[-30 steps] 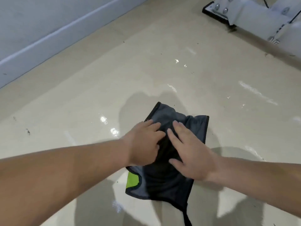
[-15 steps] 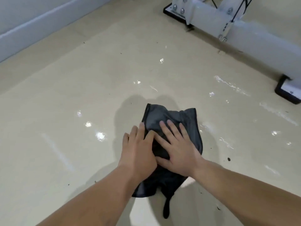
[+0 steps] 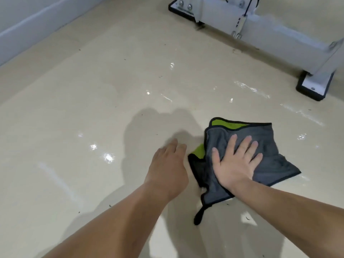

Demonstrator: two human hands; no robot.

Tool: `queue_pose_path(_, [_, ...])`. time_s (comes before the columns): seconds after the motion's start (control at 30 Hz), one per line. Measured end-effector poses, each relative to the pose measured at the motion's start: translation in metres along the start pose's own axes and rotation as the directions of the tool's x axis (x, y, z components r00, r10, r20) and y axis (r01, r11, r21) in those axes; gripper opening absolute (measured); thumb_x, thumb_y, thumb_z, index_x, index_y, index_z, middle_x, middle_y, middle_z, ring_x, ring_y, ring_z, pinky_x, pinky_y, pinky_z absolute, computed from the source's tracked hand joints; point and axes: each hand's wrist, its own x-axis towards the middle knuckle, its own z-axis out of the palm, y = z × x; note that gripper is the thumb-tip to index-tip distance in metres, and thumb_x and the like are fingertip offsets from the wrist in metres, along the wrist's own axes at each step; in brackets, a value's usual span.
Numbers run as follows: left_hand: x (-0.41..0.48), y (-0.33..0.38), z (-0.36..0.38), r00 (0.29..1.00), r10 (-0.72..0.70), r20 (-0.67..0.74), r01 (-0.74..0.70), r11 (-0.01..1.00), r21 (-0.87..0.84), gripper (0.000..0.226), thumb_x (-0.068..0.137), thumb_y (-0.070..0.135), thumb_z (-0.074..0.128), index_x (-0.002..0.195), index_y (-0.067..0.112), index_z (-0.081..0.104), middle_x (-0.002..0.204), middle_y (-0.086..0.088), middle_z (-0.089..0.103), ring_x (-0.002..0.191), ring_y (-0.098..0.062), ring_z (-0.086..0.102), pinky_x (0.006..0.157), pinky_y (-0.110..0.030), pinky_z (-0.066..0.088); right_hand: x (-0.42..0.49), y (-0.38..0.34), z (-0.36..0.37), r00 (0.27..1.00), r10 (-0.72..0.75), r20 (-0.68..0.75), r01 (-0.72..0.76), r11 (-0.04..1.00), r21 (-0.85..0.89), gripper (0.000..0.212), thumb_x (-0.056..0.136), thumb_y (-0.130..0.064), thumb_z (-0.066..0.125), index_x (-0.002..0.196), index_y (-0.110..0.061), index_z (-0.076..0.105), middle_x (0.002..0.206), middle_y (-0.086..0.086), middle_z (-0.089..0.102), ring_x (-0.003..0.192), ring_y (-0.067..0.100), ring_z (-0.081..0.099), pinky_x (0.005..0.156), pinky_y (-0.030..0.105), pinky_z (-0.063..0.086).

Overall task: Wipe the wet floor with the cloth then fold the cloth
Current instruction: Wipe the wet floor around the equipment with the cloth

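A grey cloth (image 3: 275, 161) with black trim and a green underside lies rumpled on the glossy cream floor (image 3: 93, 108), right of centre. My right hand (image 3: 235, 161) presses flat on it with fingers spread. My left hand (image 3: 168, 168) is off the cloth, just to its left, over the bare floor with its fingers loosely extended. A black hanging loop trails from the cloth's near corner. Wet streaks and shiny droplets (image 3: 251, 89) show on the floor beyond and to the right of the cloth.
A white metal frame (image 3: 260, 28) with black feet (image 3: 312, 88) stands at the back right. A pale wall with a skirting board (image 3: 28, 28) runs along the back left. Small dark specks are scattered on the floor.
My right hand has slid the cloth to the right, and it has spread out, showing green. My left hand has come off the cloth and stays to its left.
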Motion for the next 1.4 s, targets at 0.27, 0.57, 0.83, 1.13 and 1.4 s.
queue_pose_path(0.27, [-0.017,-0.041,-0.014,0.993,0.113,-0.045,-0.098,0.965,0.245,0.064,0.102,0.021,0.039,0.163,0.019,0.02,0.172,0.001,0.019,0.16,-0.013,0.009,0.127,-0.028,0.011,-0.032,-0.074,0.014,0.425,-0.904,0.03,0.901,0.42,-0.112,0.074,0.094,-0.075,0.025,0.158,-0.036,0.02,0.17,0.004,0.008,0.156,0.031,-0.009,0.122,0.063,-0.001])
queue_pose_path(0.57, [0.009,-0.02,0.014,0.961,0.271,-0.055,-0.265,0.96,0.096,0.051,0.071,0.011,0.059,0.122,0.012,0.068,0.136,-0.019,0.065,0.118,-0.042,0.064,0.104,-0.049,0.052,-0.014,0.07,-0.002,0.791,-0.611,-0.022,0.606,0.787,-0.115,0.076,0.095,-0.078,0.026,0.159,-0.038,0.02,0.171,0.002,0.005,0.157,0.019,0.0,0.122,0.057,0.017])
queue_pose_path(0.83, [0.089,0.063,0.009,0.954,0.241,0.177,-0.28,0.929,0.242,0.071,0.098,0.023,0.043,0.163,0.019,0.016,0.175,-0.012,-0.001,0.161,-0.033,-0.001,0.131,-0.045,0.002,0.049,0.135,-0.038,0.972,-0.149,0.183,0.145,0.989,0.032,0.098,0.073,-0.098,0.01,0.152,-0.05,-0.02,0.159,-0.008,-0.041,0.142,0.007,-0.042,0.119,0.052,-0.021])
queue_pose_path(1.13, [0.133,0.087,0.023,0.984,-0.109,0.139,0.037,0.898,0.438,0.085,0.096,0.045,0.034,0.163,0.006,0.0,0.17,-0.026,-0.004,0.158,-0.043,-0.003,0.126,-0.053,0.012,0.151,0.161,-0.083,0.952,0.174,0.251,-0.213,0.967,0.138,0.111,0.062,-0.104,0.011,0.154,-0.048,-0.017,0.163,-0.003,-0.034,0.149,0.015,-0.033,0.119,0.056,-0.017])
queue_pose_path(1.4, [0.132,0.049,0.003,0.988,0.078,0.131,-0.084,0.996,0.037,0.069,0.086,0.031,0.058,0.149,0.018,0.033,0.156,-0.002,0.022,0.152,-0.02,0.017,0.111,-0.036,0.043,0.19,0.089,-0.08,0.902,0.404,0.154,-0.431,0.865,0.255,0.097,0.082,-0.086,0.004,0.159,-0.03,-0.014,0.165,0.017,-0.025,0.152,0.032,-0.025,0.115,0.071,-0.007])
